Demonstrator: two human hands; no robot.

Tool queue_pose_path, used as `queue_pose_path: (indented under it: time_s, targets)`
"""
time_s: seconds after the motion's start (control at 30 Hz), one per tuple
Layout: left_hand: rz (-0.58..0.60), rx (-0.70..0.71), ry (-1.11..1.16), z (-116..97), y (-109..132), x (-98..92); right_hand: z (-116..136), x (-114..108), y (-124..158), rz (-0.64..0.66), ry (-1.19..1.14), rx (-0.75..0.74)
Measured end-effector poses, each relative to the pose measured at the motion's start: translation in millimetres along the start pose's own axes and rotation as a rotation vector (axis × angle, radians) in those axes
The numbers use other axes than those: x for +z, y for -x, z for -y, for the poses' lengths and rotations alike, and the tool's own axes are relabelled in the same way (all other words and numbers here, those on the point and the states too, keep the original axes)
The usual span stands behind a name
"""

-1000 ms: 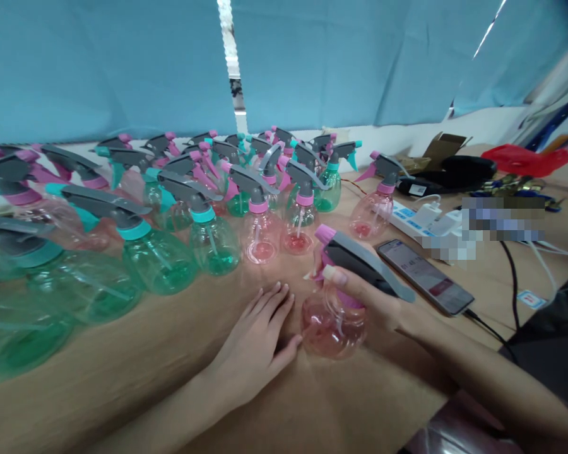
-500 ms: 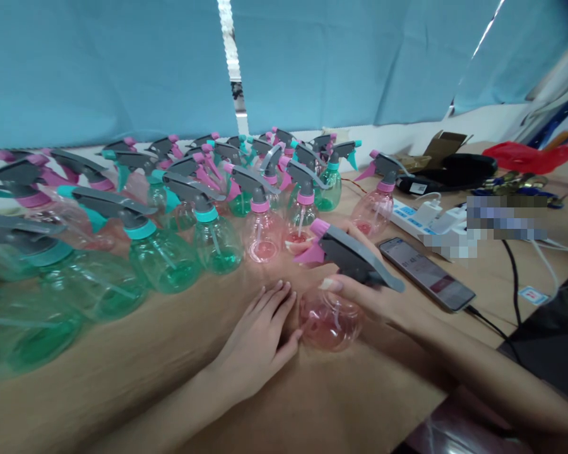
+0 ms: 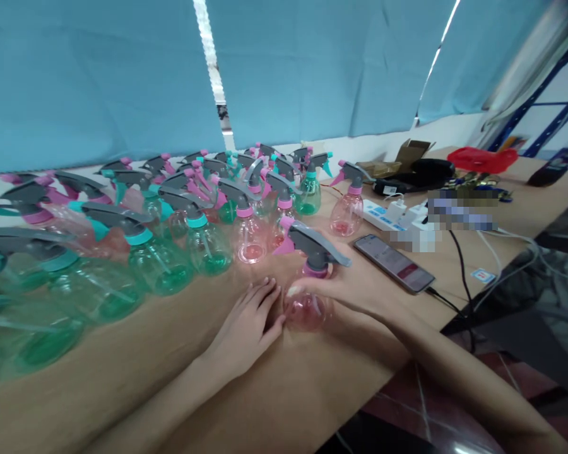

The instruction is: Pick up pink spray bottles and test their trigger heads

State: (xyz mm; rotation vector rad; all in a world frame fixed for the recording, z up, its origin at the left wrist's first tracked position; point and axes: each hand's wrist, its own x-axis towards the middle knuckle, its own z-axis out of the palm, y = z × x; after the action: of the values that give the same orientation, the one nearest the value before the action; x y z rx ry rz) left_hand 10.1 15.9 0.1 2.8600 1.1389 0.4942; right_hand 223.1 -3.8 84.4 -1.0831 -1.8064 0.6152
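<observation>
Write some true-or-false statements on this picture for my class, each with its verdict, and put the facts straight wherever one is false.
1. The right hand holds a pink spray bottle. True.
2. The left hand is raised in the air. False: it lies palm down on the table.
3. The phone lies face down. False: its screen faces up.
4. A white power strip lies beyond the phone, with plugs in it. True.
5. Every bottle collar in view is teal. False: there are teal collars and pink collars.
</observation>
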Motion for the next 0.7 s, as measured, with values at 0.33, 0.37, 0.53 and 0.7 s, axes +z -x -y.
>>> queue_pose_path:
  time_s: [0.33, 0.37, 0.53, 0.7]
  targets:
    - [0.012, -0.04, -0.069, -9, -7, 2.8, -32, -27, 27, -0.012, 0.294, -0.082]
    - [0.014, -0.043, -0.071, -9, -7, 2.3, -38, -34, 25, -0.035, 0.327, -0.085]
    - [0.009, -0.061, -0.068, -6, -12, 4.8, -72, -57, -10, -0.133, 0.378, -0.093]
    - [0.002, -0.057, -0.042, -6, -29, 13.3, -103, -60, -56, -0.193, 0.365, -0.062]
